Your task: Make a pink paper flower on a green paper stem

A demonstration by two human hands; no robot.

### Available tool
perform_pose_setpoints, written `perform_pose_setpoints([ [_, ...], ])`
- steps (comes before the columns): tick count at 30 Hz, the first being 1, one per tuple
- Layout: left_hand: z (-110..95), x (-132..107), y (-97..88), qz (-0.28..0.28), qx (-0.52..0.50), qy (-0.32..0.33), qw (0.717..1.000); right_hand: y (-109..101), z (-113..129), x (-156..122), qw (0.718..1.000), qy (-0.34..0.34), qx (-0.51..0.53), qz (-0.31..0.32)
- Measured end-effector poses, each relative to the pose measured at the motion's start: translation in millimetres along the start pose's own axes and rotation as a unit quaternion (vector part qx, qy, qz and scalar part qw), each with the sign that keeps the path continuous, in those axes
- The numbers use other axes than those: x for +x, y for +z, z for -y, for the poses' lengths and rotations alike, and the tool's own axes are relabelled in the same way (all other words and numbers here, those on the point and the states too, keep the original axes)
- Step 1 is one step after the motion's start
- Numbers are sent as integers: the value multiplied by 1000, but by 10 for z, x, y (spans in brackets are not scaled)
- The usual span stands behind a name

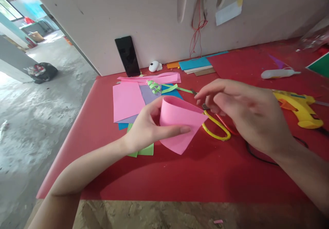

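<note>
My left hand [146,128] is closed on a sheet of pink craft paper [177,128], its thumb pressing on the near face. The paper is bent over into a loop with its two ends together, and a pointed corner sticks out to the right. To the right of that corner, my right hand [246,116] hovers with loosely curled fingers apart, and no object shows in it. Behind and partly under it lie scissors [217,128] with a yellow and a red handle; whether the fingertips touch them I cannot tell.
Pink sheets [128,102], a lilac sheet [151,97], green paper [146,149] and curled green strips [154,86] lie on the red tabletop [102,167]. A phone [128,56] leans on the wall. Right stand a yellow glue gun [303,110] and a white bottle [277,73].
</note>
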State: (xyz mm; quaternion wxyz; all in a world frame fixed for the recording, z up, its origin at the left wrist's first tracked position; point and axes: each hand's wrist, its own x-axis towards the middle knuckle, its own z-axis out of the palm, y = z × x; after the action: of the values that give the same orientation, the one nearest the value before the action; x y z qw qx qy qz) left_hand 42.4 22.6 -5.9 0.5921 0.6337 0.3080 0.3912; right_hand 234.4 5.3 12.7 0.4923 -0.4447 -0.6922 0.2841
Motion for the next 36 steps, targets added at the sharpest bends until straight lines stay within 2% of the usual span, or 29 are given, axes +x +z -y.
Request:
perform_pose_setpoints([
  [2,-9,-16,18,-38,20,36,998,25,29,-34,999,-21,-16,27],
  [4,-19,-28,43,-61,46,67,995,61,61,-78,998,-49,-40,27],
  [8,-45,-53,100,-103,94,113,984,121,119,-158,995,-67,-68,-26],
  [13,-70,-84,135,-117,109,148,976,147,139,-205,995,-36,-67,-61],
  [26,-47,-104,148,-126,115,129,977,151,157,-221,995,13,-51,-81],
  [36,-43,-98,160,-135,108,115,978,165,104,-249,991,14,-90,-98],
])
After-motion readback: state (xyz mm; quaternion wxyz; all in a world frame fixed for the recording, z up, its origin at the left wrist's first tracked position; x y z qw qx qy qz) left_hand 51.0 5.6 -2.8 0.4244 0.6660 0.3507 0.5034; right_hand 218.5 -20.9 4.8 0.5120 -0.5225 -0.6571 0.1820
